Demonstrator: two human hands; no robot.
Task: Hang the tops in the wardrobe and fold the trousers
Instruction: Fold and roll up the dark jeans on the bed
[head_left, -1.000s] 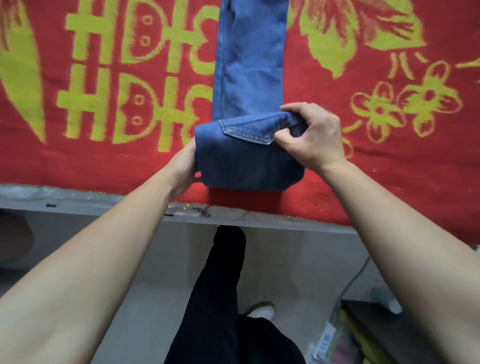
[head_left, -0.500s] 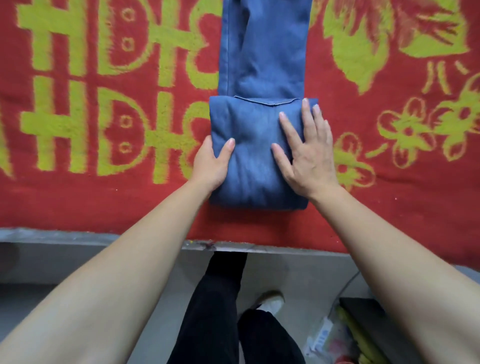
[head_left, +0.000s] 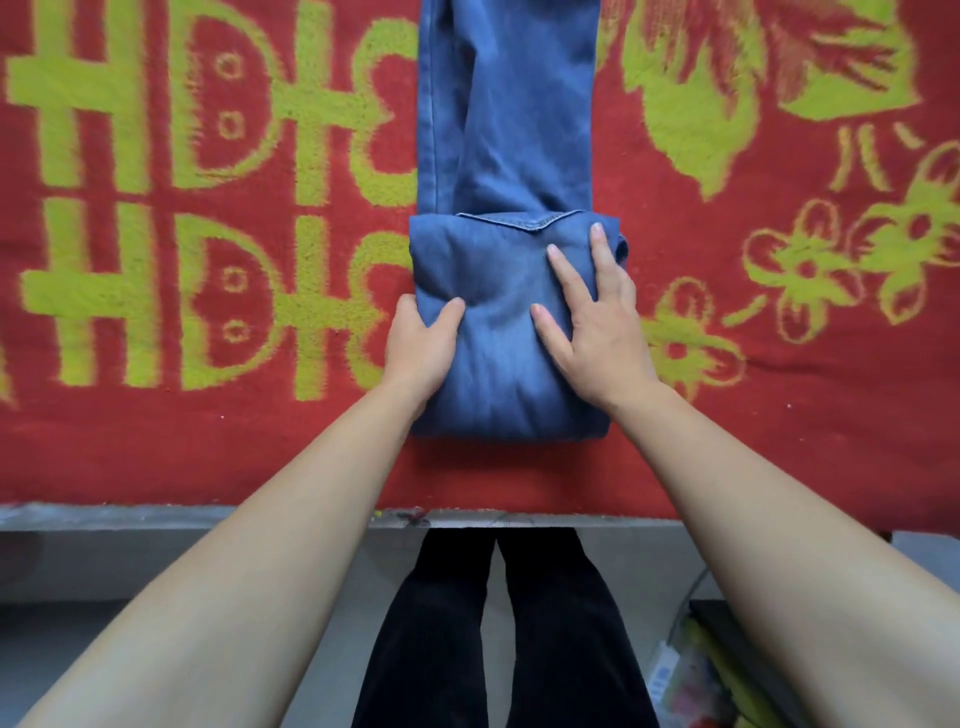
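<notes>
Stands at the near edge of a surface covered by a red blanket woven with yellow-green characters and flowers, looking straight down. Has blue jeans laid lengthwise down the middle of that blanket, stretched flat toward the far side and cut off by the top of the view. Has the near end doubled over into a thick folded bundle, with a stitched seam running along its far side.

Presses the right hand palm-down on the right half of the bundle, with fingers straight and spread, tips pointing toward the seam and the outermost ones reaching the bundle's right edge. Grips the bundle's left edge with the left hand — thumb laid across the top of the denim, the other fingers curled down the side. Cannot tell how far under the fold those fingers reach, being mostly hidden. Reaches in with bare forearms from the two bottom corners.

Just below the blanket's near border, a grey ledge across the whole width. Under it, grey floor and legs in black trousers, feet out of view. At the lower right corner, some clutter in yellow and mixed colours beside a dark flat thing — too blurred to name.
</notes>
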